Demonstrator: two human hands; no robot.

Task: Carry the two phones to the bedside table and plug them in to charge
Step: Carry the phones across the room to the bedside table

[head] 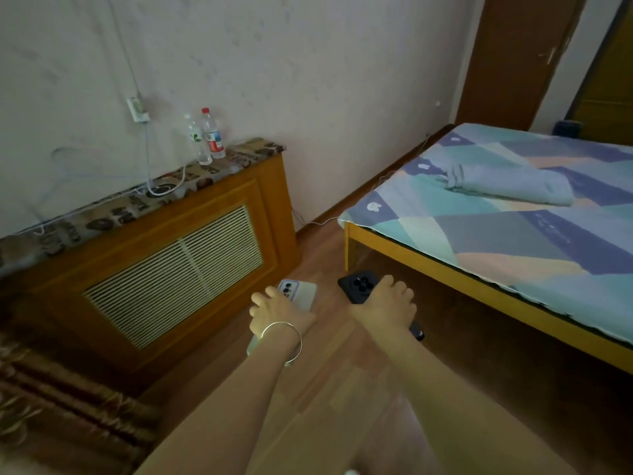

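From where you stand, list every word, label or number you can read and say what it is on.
None can be read.
Red-capped bottle: red label, print blurred.
Clear bottle: green mark, too small.
Patterned cloth on the wooden cover: lettering blurred.
Bed sheet: white marks, unreadable.

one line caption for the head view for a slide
Left hand holds a white phone, right hand a black phone.

The scene is seen from a single wide-angle camera worn on the head, directed forward and steeply down over both outstretched forearms. The hands are caught close, low in the centre, above the wooden floor. A radiator cover is taken in at left, a bed at right.
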